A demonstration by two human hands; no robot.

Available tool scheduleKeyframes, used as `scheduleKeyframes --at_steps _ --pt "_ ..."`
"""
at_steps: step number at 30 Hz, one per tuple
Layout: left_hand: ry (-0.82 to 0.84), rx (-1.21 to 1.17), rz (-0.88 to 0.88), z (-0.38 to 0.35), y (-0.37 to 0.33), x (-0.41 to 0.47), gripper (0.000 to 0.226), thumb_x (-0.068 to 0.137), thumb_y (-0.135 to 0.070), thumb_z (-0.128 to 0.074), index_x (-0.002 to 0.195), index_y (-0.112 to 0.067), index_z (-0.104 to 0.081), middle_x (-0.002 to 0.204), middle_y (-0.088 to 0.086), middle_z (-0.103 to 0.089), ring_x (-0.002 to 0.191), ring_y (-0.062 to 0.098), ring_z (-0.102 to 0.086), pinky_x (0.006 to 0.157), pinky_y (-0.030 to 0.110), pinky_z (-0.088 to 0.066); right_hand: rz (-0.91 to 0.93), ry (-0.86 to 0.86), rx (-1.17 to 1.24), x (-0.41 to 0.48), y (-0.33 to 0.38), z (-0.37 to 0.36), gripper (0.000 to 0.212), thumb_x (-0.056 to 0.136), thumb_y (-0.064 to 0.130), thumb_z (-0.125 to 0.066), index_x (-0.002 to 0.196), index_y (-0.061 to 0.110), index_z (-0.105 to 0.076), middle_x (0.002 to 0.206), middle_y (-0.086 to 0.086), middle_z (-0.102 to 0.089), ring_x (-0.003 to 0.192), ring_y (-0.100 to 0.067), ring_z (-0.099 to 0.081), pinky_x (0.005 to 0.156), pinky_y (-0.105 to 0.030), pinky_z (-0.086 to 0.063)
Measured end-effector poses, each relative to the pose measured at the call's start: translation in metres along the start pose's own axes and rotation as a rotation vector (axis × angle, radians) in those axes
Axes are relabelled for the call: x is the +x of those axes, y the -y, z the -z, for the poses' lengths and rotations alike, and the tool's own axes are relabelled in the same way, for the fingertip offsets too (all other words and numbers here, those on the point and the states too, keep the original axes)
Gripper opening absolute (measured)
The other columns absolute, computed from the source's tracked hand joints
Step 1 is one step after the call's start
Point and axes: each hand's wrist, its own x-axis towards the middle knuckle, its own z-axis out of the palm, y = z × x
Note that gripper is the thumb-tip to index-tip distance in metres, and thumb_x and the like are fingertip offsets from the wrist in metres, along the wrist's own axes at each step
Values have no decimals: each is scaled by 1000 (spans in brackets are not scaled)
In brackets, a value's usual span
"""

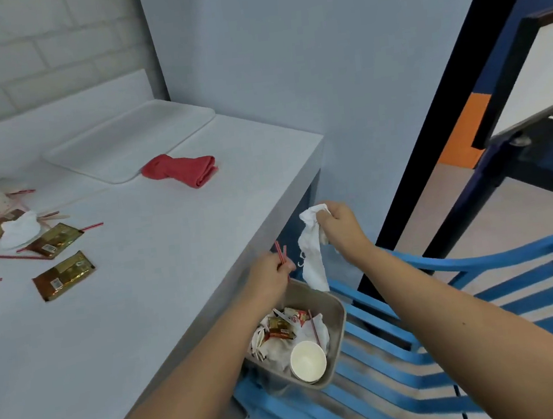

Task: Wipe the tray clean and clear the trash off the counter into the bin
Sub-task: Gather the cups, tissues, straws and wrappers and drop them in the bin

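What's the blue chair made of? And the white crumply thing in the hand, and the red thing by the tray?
Blue slatted chair: probably moulded plastic, smooth, slightly glossy. White crumpled tissue in the right hand: likely thin paper, limp and wrinkled; cloth is possible. Red folded cloth: soft matte fabric, rounded folds.

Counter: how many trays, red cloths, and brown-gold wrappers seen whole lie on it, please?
tray: 1
red cloth: 1
brown-gold wrappers seen whole: 2
Total: 4
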Motion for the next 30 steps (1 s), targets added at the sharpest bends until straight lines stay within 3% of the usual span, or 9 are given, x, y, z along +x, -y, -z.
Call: scheduleKeyframes --at_steps 2,8,12,16,18,20,24,28,30 --pt "12 46 52 -12 18 2 24 97 -20 -46 99 -4 -64 99 10 -61 92 18 -57 80 25 -40 -38 48 -89 -5 -16 -4 25 92 -3 -35 86 -8 -59 76 -13 -55 62 -16 -47 54 -24 -36" --pt "21 92 210 -36 65 2 24 96 -16 -47 106 0 -61 110 15 -60 97 22 -59 82 28 -44 -26 160 -450 -15 -65 -11 33 92 0 -38 64 16 -40 84 -8 -45 71 -16 -40 57 -22 -30" --pt "95 121 303 -41 83 -6 35 95 -10 -49 130 -9 -49 131 11 -50 117 23 -52 94 27 -42 -104 214 -585 -21 -92 -21 16 97 8 -37 92 7 -52 96 -5 -41 86 -19 -43 72 -21 -30" --pt "53 152 337 -39 87 -12 51 92 -8 -52 140 -13 -36 134 14 -43 118 27 -50 101 34 -42 -145 267 -617 -29 -109 -34 24 98 8 -36 108 0 -57 113 -14 -49 96 -25 -49 77 -23 -32" --pt "18 143 331 -36 85 -14 52 92 -6 -51 140 -13 -35 134 14 -41 118 27 -50 100 32 -41 -157 315 -624 -30 -114 -41 24 97 7 -38 112 2 -56 119 -15 -48 94 -23 -48 78 -24 -35" --pt "-5 143 319 -33 81 -15 53 92 -6 -50 142 -13 -32 137 14 -39 120 28 -48 100 31 -40 -177 376 -635 -31 -119 -48 25 96 10 -43 119 9 -51 124 -13 -46 104 -25 -50 85 -28 -40" --pt "-29 130 271 -29 73 -18 46 93 -11 -51 137 -11 -39 134 13 -41 116 27 -50 97 31 -40 -177 496 -832 -33 -119 -53 44 94 22 -49 136 20 -35 135 -11 -37 120 -30 -45 97 -38 -41" --pt "-63 128 205 -27 65 -22 41 93 -8 -50 133 -11 -42 129 11 -43 109 21 -52 90 23 -39 -129 508 -820 -29 -106 -56 40 94 17 -49 133 14 -42 132 -12 -43 121 -31 -46 102 -41 -40" --pt "-103 129 165 -25 60 -24 38 93 -8 -49 131 -11 -44 127 9 -45 103 15 -49 86 20 -36 -100 524 -777 -27 -97 -56 32 92 9 -48 124 10 -53 124 -10 -51 112 -27 -51 93 -31 -43"
